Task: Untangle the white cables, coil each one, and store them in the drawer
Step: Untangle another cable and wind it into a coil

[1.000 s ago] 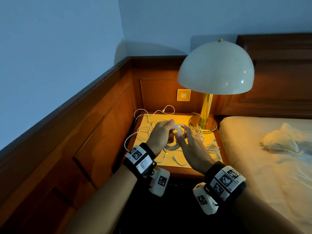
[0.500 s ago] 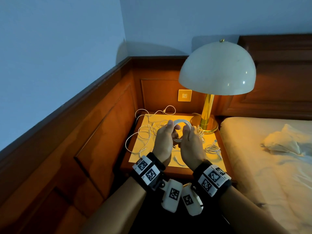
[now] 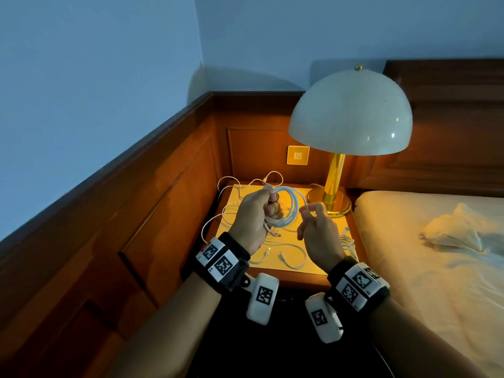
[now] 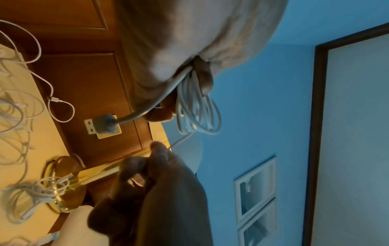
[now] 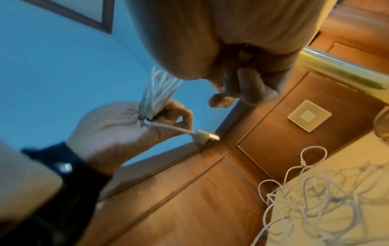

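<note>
**A bedside corner under lamplight**

On the left, a blue-grey wall (image 3: 95, 77) runs into the corner above dark wood panelling (image 3: 163, 214). The small table (image 3: 313, 268) stands in that corner, its top lit yellow, with loose white cables (image 3: 229, 211) tangled across its left and back parts and two plug ends lying near the front edge. Above the table the left hand (image 3: 252, 216) is curled tight round a coiled white cable (image 3: 289, 205), the loops standing out past the fingers and a USB plug (image 4: 101, 124) sticking out below the fist. Just to its right, the right hand (image 3: 317, 230) pinches a thin strand of the same cable between thumb and forefinger. Behind them a square wall plate (image 3: 297, 159) sits on the panel. A brass lamp (image 3: 350, 118) with a white dome shade stands on the table's back right corner, a small cable bundle (image 3: 347, 242) near its base. Furthest right lies the bed (image 3: 436, 268), with a crumpled cloth (image 3: 458, 230) on its sheet.
</note>
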The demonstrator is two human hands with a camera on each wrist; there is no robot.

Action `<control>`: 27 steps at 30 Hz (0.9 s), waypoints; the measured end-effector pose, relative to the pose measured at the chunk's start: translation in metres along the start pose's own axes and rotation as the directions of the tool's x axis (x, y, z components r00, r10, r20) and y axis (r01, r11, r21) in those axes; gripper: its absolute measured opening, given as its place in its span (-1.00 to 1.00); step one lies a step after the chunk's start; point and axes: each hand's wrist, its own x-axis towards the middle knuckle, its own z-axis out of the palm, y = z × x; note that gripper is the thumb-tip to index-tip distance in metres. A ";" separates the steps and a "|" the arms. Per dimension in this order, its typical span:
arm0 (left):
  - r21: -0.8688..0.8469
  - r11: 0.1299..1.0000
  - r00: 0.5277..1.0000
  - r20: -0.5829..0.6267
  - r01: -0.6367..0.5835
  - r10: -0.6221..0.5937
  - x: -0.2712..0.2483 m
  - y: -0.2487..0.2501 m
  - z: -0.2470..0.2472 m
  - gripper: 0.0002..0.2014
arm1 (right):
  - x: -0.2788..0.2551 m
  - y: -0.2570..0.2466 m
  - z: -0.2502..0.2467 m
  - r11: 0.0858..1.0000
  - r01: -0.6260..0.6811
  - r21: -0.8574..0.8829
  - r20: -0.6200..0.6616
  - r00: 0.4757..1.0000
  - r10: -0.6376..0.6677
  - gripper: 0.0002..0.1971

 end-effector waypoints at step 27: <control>0.363 0.926 0.994 0.042 -0.109 0.100 0.007 -0.018 -0.002 -0.62 | 0.000 -0.015 0.002 0.975 0.093 0.201 0.085 0.990 -0.112 -0.67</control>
